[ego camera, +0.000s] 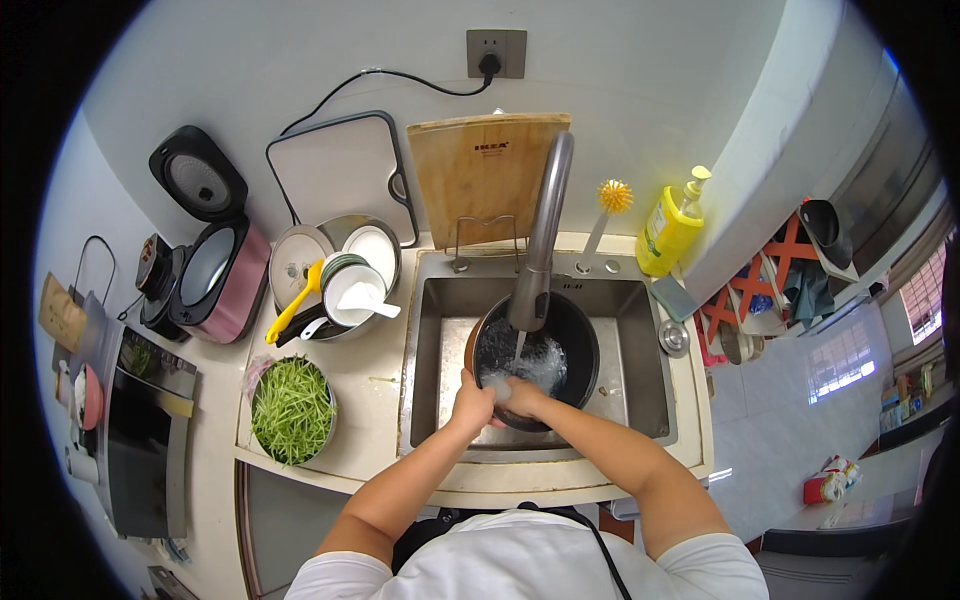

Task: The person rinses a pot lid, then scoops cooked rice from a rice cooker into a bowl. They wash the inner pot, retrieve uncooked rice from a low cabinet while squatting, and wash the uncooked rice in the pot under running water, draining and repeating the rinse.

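Note:
A dark-lined pot (577, 352) with a brownish outside is tilted in the stainless steel sink (649, 375). Water from the metal faucet (529, 300) streams into it and churns inside. My left hand (474, 405) grips the pot's rim at its near left side. Inside the near edge is my right hand (523, 397), its fingers partly hidden by the water. Something whitish (496, 387) shows between the two hands; whether it is a cloth, a sponge or foam I cannot tell.
Left of the sink stand a bowl of cut green stems (294, 409) and a basin of stacked dishes (360, 330). A pink rice cooker (229, 292) has its lid up. Behind are a wooden cutting board (480, 180), a dish brush (600, 225) and a yellow soap bottle (667, 232).

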Demonstrator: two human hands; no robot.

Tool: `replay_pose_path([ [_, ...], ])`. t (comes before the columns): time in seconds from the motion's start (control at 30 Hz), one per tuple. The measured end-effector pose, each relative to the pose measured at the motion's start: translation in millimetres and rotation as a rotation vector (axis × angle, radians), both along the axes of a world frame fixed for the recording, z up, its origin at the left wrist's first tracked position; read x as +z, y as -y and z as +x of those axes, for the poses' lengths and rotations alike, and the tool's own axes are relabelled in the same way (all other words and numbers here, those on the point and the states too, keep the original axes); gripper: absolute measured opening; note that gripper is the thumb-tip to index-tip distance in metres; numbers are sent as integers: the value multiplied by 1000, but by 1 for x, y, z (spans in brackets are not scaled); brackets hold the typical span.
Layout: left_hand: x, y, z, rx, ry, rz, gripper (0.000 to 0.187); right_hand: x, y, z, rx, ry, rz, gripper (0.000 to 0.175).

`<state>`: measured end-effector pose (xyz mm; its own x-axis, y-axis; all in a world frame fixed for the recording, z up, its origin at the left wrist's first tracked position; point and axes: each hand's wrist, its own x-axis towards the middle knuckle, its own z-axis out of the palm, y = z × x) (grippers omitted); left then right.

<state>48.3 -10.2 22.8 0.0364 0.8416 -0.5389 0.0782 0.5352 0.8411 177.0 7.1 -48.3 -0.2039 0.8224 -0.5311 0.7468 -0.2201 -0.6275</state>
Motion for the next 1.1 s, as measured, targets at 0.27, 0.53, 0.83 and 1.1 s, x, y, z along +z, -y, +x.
replay_pose_path([
  [0.27, 3, 3, 1, -1, 228, 21, 46, 46, -47, 12, 141, 121, 138, 51],
  [0.53, 5, -3, 2, -80, 233, 13, 46, 60, -57, 51, 141, 559, 365, 48],
  [0.83, 0, -3, 3, -44, 117, 0, 46, 34, -30, 3, 287, 41, 183, 41],
  [1.1, -6, -10, -11, -88, 223, -63, 43, 43, -61, 39, 256, 602, 499, 36],
])
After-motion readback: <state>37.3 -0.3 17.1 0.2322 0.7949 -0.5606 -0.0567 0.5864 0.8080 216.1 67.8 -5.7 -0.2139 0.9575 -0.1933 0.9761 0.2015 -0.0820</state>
